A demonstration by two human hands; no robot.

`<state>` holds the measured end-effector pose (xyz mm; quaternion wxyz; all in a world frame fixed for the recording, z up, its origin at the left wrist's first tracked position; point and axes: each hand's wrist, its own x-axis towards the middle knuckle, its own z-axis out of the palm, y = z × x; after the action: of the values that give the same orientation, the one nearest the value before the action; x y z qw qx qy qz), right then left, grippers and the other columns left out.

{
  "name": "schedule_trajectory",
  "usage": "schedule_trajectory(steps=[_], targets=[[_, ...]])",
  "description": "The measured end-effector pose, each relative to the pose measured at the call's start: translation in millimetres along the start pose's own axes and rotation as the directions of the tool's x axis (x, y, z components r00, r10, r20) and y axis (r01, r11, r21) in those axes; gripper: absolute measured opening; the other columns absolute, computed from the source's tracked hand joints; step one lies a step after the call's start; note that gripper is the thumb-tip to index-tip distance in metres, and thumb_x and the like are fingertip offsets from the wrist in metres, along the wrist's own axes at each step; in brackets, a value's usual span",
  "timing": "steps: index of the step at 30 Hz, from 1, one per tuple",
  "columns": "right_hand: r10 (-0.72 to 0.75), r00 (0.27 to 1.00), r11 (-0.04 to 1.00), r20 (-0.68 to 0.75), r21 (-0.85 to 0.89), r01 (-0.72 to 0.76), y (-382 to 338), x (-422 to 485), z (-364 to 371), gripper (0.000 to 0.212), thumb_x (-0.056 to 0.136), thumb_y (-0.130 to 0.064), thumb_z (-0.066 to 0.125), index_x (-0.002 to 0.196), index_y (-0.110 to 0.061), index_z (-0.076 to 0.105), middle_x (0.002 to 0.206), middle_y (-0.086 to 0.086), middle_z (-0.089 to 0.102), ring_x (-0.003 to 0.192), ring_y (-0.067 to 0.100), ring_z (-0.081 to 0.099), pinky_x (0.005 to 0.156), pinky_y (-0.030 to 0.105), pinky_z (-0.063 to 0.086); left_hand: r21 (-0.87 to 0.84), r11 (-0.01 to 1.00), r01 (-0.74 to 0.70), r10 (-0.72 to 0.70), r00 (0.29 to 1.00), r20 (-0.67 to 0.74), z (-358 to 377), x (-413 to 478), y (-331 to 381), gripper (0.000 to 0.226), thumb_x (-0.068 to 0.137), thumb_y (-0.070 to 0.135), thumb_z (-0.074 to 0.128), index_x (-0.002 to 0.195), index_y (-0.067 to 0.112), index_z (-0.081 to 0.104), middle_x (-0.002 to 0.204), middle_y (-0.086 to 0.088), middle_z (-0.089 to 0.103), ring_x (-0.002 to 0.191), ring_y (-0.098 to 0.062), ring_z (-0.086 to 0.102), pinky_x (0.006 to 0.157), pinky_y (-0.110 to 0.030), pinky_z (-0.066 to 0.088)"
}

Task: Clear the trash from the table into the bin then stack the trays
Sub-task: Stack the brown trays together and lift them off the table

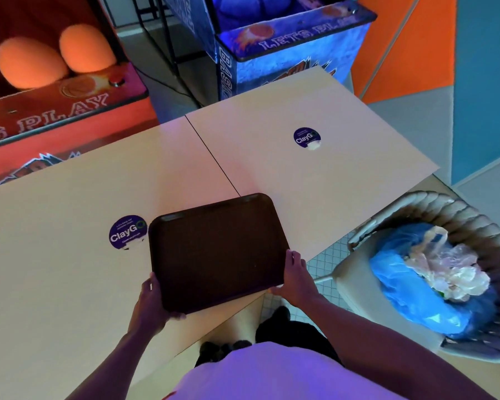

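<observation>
A dark brown tray [218,251] lies on the pale table [70,284] near its front edge, with nothing on it. My left hand [153,301] grips its near left corner, thumb over the rim. My right hand [296,277] grips the near right edge, fingers curled over the rim. I cannot tell whether another tray lies beneath it. To the right, on a woven chair [456,212], sits a bin lined with a blue bag [410,301] holding crumpled pale plastic trash [448,272].
Two tables are pushed together with a seam [211,154] between them; each bears a round purple sticker [127,232] [307,137]. A red arcade machine [49,111] and a blue one [286,47] stand behind. Tiled floor [326,264] shows between table and chair.
</observation>
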<state>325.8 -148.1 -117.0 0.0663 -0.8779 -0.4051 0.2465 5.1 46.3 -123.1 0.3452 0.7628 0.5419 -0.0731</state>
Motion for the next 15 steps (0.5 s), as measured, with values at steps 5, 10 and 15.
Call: schedule_trajectory(steps=[5,10,15], targets=[[-0.008,1.0,1.0,-0.007,0.013,0.008,38,18,-22,0.121,0.068,-0.05,0.088,0.153,-0.004,0.014,0.146,0.01,0.028,0.128,0.027,0.042,0.101,0.037,0.053,-0.004,1.0,0.01,-0.01,1.0,0.0,16,13,45,0.143,0.038,0.032,0.105,0.153,0.021,0.02,0.148,-0.018,0.043,0.116,-0.044,0.06,0.074,-0.045,0.056],[0.028,1.0,0.999,-0.015,0.042,-0.027,78,33,-42,0.119,0.065,-0.05,0.09,0.15,-0.005,0.019,0.143,0.009,0.031,0.125,0.028,0.045,0.097,0.038,0.053,-0.023,1.0,0.007,-0.006,1.0,0.012,31,30,90,0.137,0.033,0.029,0.105,0.146,0.022,0.027,0.134,-0.014,0.051,0.101,-0.04,0.066,0.07,-0.042,0.054],[0.129,0.992,0.987,0.002,0.094,-0.128,100,43,-56,0.121,0.066,-0.045,0.091,0.151,-0.005,0.015,0.144,0.011,0.029,0.127,0.031,0.043,0.102,0.041,0.049,0.004,1.0,-0.03,0.03,0.999,0.04,42,44,130,0.132,0.034,0.029,0.105,0.142,0.021,0.029,0.137,-0.013,0.05,0.104,-0.038,0.066,0.07,-0.039,0.053]])
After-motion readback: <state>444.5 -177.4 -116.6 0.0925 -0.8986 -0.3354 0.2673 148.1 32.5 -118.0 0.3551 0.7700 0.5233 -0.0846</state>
